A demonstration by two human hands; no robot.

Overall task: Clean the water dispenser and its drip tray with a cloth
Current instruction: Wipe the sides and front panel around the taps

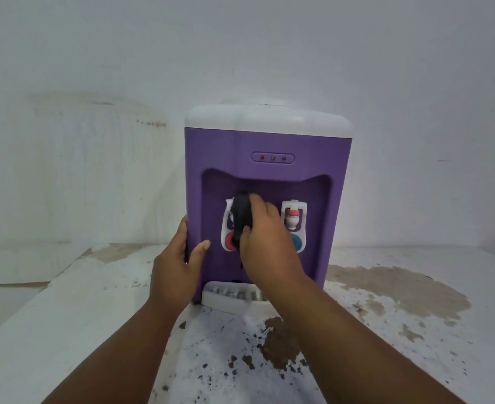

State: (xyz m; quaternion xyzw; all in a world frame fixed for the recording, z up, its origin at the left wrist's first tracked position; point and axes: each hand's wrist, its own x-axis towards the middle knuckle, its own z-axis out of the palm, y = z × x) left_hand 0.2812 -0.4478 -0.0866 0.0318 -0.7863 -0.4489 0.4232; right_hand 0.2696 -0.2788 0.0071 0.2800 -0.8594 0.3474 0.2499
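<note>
Risk: your right hand (265, 240) pinches the dark cloth (242, 217) against the centre-frame tap (225, 227); pressing its lever may release water. Your left hand (179, 263) grips the water dispenser (269, 141) edge.

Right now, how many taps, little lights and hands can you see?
Taps: 2 (left tap, right tap)
Lights: 3 (red light, middle light, green light)
Hands: 2 (left hand gripping the dispenser, right hand holding the cloth)
Total: 7

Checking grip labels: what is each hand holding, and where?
Right hand holds the dark cloth, bunched, against the red tap. Left hand grips the dispenser by its left front edge.
</note>
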